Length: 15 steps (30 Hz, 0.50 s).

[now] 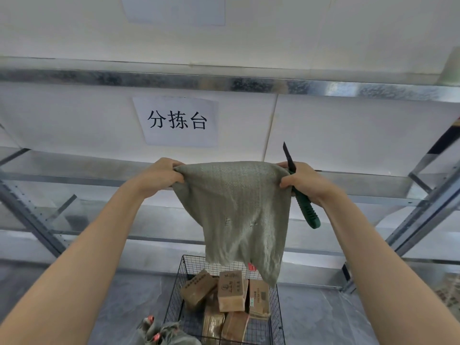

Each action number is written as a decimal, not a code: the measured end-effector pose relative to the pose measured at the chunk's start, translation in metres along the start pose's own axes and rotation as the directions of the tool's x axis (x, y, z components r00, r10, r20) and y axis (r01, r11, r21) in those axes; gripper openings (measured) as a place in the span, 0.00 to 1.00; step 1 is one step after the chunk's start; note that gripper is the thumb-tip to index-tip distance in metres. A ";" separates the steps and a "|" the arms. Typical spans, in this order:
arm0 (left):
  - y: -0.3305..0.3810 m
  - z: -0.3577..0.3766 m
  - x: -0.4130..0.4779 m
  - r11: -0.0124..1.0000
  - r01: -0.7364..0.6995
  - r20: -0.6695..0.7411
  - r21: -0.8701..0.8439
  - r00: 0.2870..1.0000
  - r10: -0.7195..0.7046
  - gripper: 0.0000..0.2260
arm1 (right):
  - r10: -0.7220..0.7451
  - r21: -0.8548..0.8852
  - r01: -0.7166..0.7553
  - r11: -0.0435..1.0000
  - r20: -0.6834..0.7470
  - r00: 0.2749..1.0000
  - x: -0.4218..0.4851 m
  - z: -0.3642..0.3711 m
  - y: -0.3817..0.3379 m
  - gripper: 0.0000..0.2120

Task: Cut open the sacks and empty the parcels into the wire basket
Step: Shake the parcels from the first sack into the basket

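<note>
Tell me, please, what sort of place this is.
Most likely a parcel sorting station in a warehouse: the wall sign reads 分拣台 (sorting table), galvanised metal racking lines the wall, and cardboard parcels lie in a wire basket beneath a held-up sack.

On my feed, a grey, faintly glossy worktop (323, 317) fills the lower view, with a galvanised steel shelving frame (423, 195) rising behind it. A black wire-mesh basket (175, 300) stands on it, roughly central. Crumpled grey-green woven sacks (164, 334) with red ties lie heaped on the worktop, up against the basket's near left corner.
</note>
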<state>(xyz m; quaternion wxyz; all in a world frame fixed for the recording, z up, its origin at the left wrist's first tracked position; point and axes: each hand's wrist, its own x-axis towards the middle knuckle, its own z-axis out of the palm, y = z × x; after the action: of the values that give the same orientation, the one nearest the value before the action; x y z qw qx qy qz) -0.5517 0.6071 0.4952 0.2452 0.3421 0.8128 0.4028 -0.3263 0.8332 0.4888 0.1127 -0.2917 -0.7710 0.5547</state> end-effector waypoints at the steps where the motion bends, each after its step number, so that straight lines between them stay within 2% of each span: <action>1: 0.000 -0.001 0.001 1.000 0.002 -0.009 -0.014 1.000 -0.002 0.10 | 0.007 0.036 -0.006 0.999 -0.010 1.000 -0.001 -0.001 0.000 0.17; 4: -0.006 -0.006 0.001 0.993 0.027 -0.016 -0.117 0.999 -0.029 0.04 | 0.042 0.218 -0.038 0.975 -0.013 0.999 -0.003 -0.007 0.005 0.05; 9: -0.018 -0.009 0.000 0.951 0.044 0.040 -0.306 0.999 -0.033 0.13 | 0.071 0.370 -0.052 0.927 -0.037 0.997 -0.005 -0.006 0.015 0.02; 12: -0.017 -0.002 0.001 0.879 0.022 0.020 -0.477 1.000 -0.014 0.07 | 0.067 0.369 -0.030 0.929 -0.087 0.994 -0.003 -0.003 0.017 0.04; 15: -0.013 0.005 0.005 0.859 -0.001 -0.041 -0.512 0.999 -0.023 0.05 | 0.066 0.373 -0.008 0.928 -0.145 0.987 0.001 0.000 0.016 0.07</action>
<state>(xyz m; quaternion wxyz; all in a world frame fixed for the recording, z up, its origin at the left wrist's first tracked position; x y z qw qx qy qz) -0.5560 0.6072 0.4812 0.3111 0.2506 0.6839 0.6105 -0.3216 0.8375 0.4738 0.2147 -0.3218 -0.6354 0.6683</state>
